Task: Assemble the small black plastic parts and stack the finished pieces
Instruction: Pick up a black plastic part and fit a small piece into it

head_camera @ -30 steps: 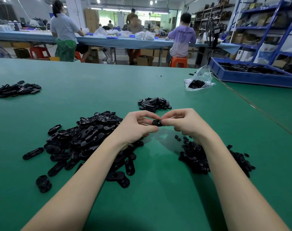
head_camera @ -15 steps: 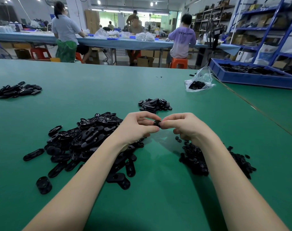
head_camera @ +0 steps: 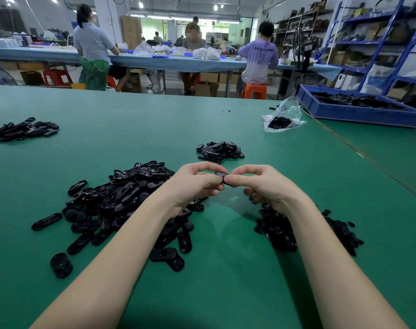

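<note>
Two hands, left hand (head_camera: 197,184) and right hand (head_camera: 261,184), pinch one small black plastic part (head_camera: 222,178) in curled fingers above the green surface (head_camera: 226,269), just nearer than the small heap of finished black oval pieces (head_camera: 220,150); judged mid-assembly, next pressing home, then stacking there

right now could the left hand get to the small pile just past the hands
Probably yes. The small pile lies on bare green table just beyond the left hand, nothing between, but both hands pinch a black part, the right hand too.
</note>
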`<state>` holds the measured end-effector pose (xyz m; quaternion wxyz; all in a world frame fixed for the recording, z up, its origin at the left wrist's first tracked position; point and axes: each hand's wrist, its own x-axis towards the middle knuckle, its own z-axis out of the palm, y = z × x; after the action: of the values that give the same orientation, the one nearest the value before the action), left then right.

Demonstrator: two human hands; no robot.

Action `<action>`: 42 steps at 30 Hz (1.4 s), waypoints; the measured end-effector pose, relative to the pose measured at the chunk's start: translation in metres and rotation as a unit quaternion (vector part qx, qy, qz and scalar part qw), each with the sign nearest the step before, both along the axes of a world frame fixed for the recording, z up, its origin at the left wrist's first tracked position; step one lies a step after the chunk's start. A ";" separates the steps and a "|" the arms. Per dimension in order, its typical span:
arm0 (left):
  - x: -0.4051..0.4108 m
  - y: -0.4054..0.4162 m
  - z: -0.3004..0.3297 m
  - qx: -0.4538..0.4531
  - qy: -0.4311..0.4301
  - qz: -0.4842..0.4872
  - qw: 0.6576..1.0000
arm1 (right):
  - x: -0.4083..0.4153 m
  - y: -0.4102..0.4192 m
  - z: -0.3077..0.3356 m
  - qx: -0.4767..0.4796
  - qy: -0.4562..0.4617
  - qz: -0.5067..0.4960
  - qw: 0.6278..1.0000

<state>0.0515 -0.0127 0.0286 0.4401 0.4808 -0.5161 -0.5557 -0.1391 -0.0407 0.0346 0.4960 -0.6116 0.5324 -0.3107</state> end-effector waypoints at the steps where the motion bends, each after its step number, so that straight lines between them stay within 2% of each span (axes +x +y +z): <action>1: -0.001 0.000 -0.001 -0.002 0.006 0.009 1.000 | 0.001 0.000 0.000 -0.002 -0.001 0.001 1.000; 6: -0.004 -0.001 -0.005 -0.012 0.014 0.043 0.999 | 0.003 0.000 0.000 -0.024 0.005 0.004 1.000; 13: -0.006 -0.001 -0.008 -0.036 -0.057 0.064 0.996 | 0.006 -0.002 -0.001 -0.044 0.046 -0.025 0.998; 22: -0.011 0.000 -0.010 -0.028 -0.068 0.087 0.994 | 0.007 -0.003 -0.005 -0.064 0.059 -0.030 0.996; 31: -0.021 -0.003 -0.019 -0.022 -0.058 0.164 0.985 | 0.014 -0.005 -0.008 -0.102 0.100 -0.061 0.988; 35: -0.016 -0.004 -0.015 -0.062 -0.073 0.135 0.986 | 0.014 -0.006 -0.007 -0.126 0.077 -0.062 0.987; 39: -0.004 -0.003 -0.014 -0.135 -0.184 0.090 0.970 | 0.004 -0.006 -0.001 -0.079 0.010 -0.062 0.995; 42: -0.005 -0.001 -0.016 -0.180 -0.266 0.083 0.943 | -0.002 -0.005 -0.001 -0.061 0.018 -0.047 0.997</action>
<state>0.0468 -0.0135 0.0123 0.4102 0.5649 -0.6642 -0.2672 -0.1407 -0.0461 0.0336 0.4330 -0.6205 0.5496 -0.3541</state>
